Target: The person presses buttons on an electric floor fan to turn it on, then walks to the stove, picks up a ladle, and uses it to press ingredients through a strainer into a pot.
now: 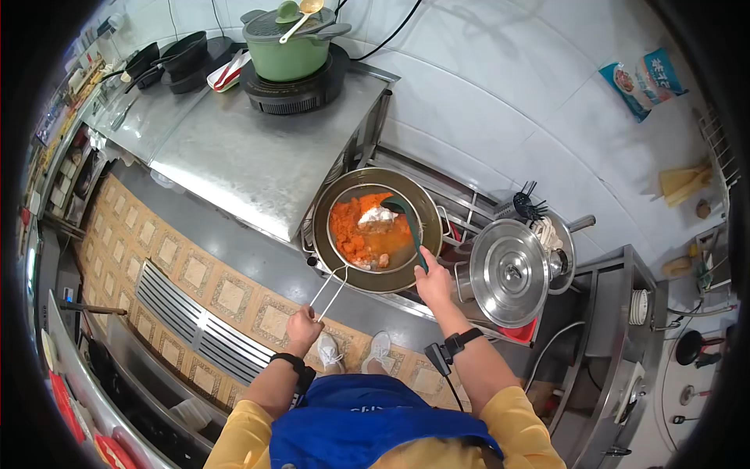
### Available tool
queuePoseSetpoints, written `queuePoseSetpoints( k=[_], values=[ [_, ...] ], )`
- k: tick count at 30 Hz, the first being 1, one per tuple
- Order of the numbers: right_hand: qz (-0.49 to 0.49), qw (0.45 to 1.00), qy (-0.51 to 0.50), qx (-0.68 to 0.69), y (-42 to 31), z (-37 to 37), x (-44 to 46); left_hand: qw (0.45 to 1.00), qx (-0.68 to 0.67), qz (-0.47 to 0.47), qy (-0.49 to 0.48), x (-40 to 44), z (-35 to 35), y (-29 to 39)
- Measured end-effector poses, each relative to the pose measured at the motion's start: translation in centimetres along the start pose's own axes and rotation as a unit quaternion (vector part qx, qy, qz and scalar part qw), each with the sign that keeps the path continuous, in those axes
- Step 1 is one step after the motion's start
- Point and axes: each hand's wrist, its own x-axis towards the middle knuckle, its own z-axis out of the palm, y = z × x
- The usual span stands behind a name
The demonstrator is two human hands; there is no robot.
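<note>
My left hand [304, 328] is closed round the wire handle of a round strainer [405, 251], which rests in a wide metal pot [324, 195]. Inside the strainer lie orange mash [348, 227] and a white patch of something I cannot make out, with orange liquid beside them. My right hand [433, 280] grips a dark green ladle [411, 223] by its handle. The ladle's head dips into the strainer at the upper right edge of the white patch.
A steel counter [234, 156] stands at upper left, with a green lidded pot [287, 61] on a black cooker. Right of the wide pot are a large steel lid [509, 273] and a pan [569, 234] with utensils. Steel shelving [601, 313] stands at the right.
</note>
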Motion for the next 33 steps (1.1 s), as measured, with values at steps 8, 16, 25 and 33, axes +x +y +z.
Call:
queuePoseSetpoints(
  k=[8, 16, 25, 33],
  values=[
    [0.032, 0.992, 0.013, 0.119, -0.3, 3.3, -0.2, 1.000, 0.012, -0.016, -0.022, -0.4, -0.7, 1.0],
    [0.003, 0.999, -0.010, 0.044, 0.9, -0.4, -1.1, 0.999, -0.002, -0.021, -0.028, -0.3, -0.6, 0.9],
    [0.092, 0.996, -0.004, 0.023, 1.6, 3.8, 0.1, 0.999, -0.027, -0.018, -0.041, -0.2, -0.4, 0.6],
    [0.198, 0.896, 0.004, 0.398, 2.9, 7.5, -2.4, 0.999, -0.016, 0.001, -0.037, 0.0, -0.5, 0.3]
  ],
)
